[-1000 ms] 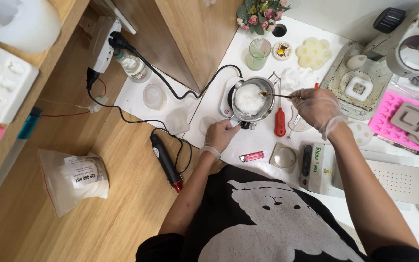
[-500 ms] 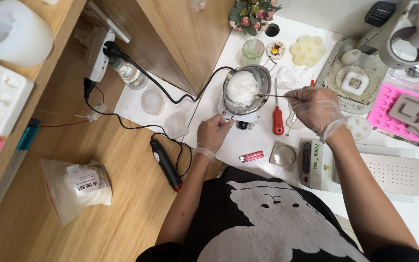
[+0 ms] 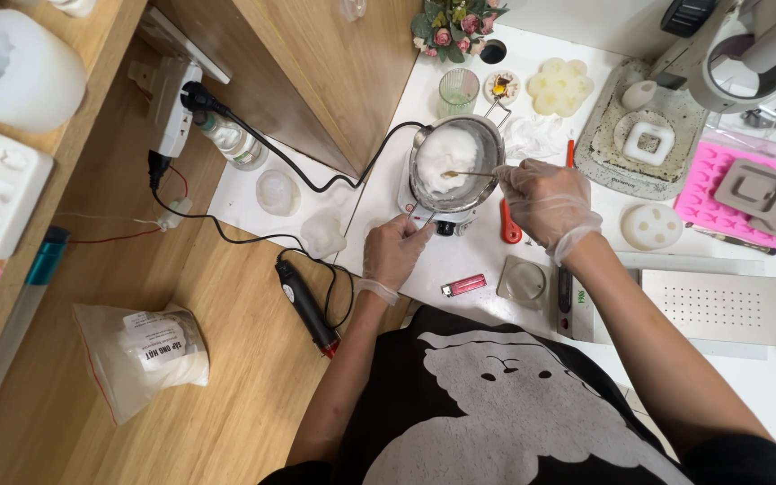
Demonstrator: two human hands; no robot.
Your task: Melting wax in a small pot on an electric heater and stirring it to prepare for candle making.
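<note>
A small metal melting pot (image 3: 494,148) full of white wax (image 3: 449,160) sits on a white electric hot plate (image 3: 406,199). My gloved left hand (image 3: 394,251) grips the pot's wire handle at its near side. My gloved right hand (image 3: 542,203) holds a thin metal spoon (image 3: 469,173), whose tip rests in the white wax. A red-handled tool (image 3: 507,226) lies just right of the pot, partly under my right hand.
Around the pot lie a green ribbed glass (image 3: 456,92), a flower bouquet (image 3: 453,25), silicone moulds (image 3: 560,86), a pink mould tray (image 3: 735,199), a red lighter (image 3: 464,286) and a grey perforated board (image 3: 713,307). A black heat gun (image 3: 306,305) and a wax bag (image 3: 147,356) lie on the wooden floor at left.
My right hand moved left toward the pot and the spoon tip went deeper into the wax. The left hand kept its hold on the handle.
</note>
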